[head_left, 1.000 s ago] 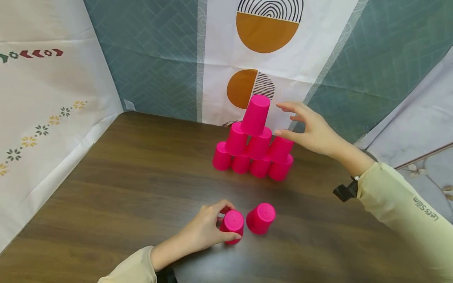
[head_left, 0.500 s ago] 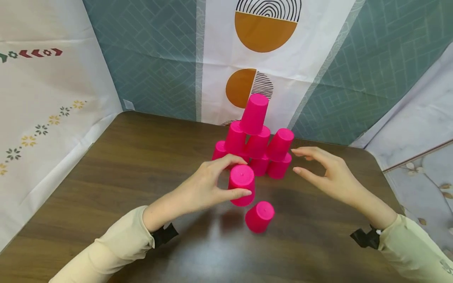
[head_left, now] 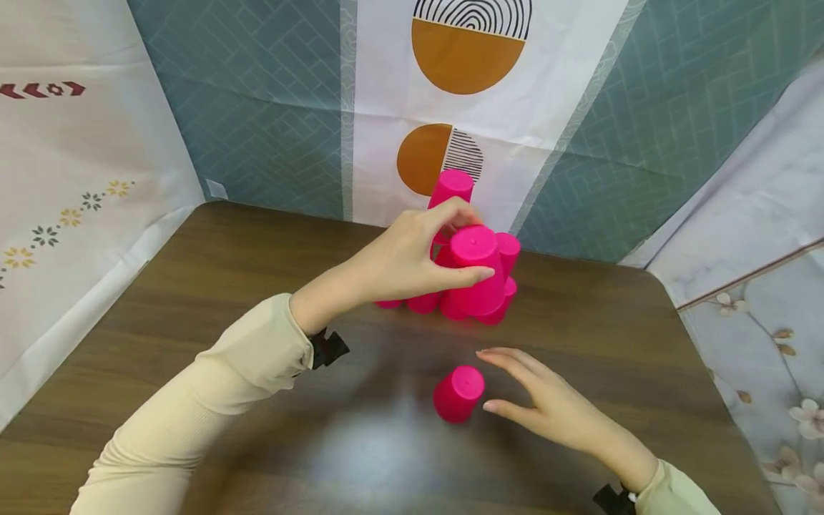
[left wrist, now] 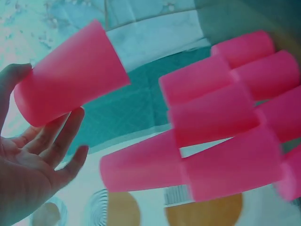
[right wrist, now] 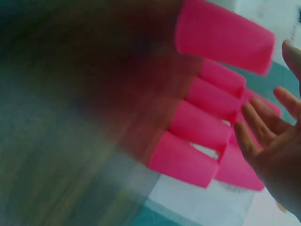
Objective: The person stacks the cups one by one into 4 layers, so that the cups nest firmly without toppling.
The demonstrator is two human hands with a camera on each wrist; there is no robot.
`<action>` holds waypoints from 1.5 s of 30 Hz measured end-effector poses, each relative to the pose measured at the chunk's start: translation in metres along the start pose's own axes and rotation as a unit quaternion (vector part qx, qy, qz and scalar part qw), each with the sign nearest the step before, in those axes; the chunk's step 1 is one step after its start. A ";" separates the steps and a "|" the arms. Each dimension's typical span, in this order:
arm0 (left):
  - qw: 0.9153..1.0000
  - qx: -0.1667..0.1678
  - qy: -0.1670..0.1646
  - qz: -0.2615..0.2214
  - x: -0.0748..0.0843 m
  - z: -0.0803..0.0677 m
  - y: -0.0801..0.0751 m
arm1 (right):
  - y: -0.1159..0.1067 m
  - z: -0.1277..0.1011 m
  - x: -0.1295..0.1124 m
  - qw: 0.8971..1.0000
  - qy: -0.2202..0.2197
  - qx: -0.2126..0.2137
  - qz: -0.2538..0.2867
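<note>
My left hand (head_left: 415, 254) grips an upside-down pink cup (head_left: 478, 247) between thumb and fingers, raised in front of a pyramid of pink cups (head_left: 454, 184). From the head, the held cup and hand hide much of the pyramid. The left wrist view has the held cup (left wrist: 70, 77) apart from the stacked cups (left wrist: 211, 117). Low on the table, a single pink cup (head_left: 458, 393) stands upside down. Just right of it is my right hand (head_left: 547, 404), fingers extended and thumb apart, holding nothing. That hand (right wrist: 277, 150) also appears at the right wrist view's edge.
The dark wooden table (head_left: 257, 236) has rounded far corners. Behind the pyramid hangs a green and white patterned cloth (head_left: 444, 86). White cloths stand at the left (head_left: 77, 143) and right (head_left: 759, 315) sides.
My left hand has lifted a cup from the table and carried it up toward the pyramid. My right hand has moved from beside the pyramid's top down to beside the remaining single cup.
</note>
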State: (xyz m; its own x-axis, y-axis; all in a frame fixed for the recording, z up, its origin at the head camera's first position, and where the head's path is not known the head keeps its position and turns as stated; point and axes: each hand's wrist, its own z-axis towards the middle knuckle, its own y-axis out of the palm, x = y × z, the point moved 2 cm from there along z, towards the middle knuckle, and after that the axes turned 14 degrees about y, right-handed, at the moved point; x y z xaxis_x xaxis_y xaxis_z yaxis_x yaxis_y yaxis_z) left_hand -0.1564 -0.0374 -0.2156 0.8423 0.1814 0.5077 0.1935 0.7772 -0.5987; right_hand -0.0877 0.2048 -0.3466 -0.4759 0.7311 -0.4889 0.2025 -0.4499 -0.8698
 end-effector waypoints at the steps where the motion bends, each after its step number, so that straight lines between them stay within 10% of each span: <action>1: 1.000 -0.005 0.006 0.002 0.002 0.007 -0.002 | 0.004 0.000 -0.001 1.000 0.002 -0.004 -0.008; 9: 0.990 -0.052 0.075 0.106 0.002 0.054 -0.004 | 0.020 0.008 -0.010 0.999 -0.024 0.004 -0.047; 27: 0.967 -0.114 0.043 0.225 -0.026 0.083 0.019 | 0.028 0.012 -0.013 0.995 -0.104 -0.004 0.006; 35: 0.940 -0.160 0.041 0.297 -0.035 0.087 0.030 | 0.029 0.010 -0.009 0.994 -0.110 -0.005 0.009; 45: 0.897 -0.136 0.023 0.419 -0.033 0.085 0.035 | 0.029 0.012 -0.006 0.992 -0.123 -0.003 0.004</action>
State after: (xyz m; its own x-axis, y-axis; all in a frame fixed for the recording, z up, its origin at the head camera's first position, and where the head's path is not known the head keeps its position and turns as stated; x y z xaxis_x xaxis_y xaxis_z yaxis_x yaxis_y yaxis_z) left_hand -0.2202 0.0349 -0.2001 0.7678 0.6039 -0.2138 -0.4071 0.2022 -0.8907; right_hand -0.0891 0.1815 -0.3677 -0.6685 0.5802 -0.4653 0.2123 -0.4507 -0.8671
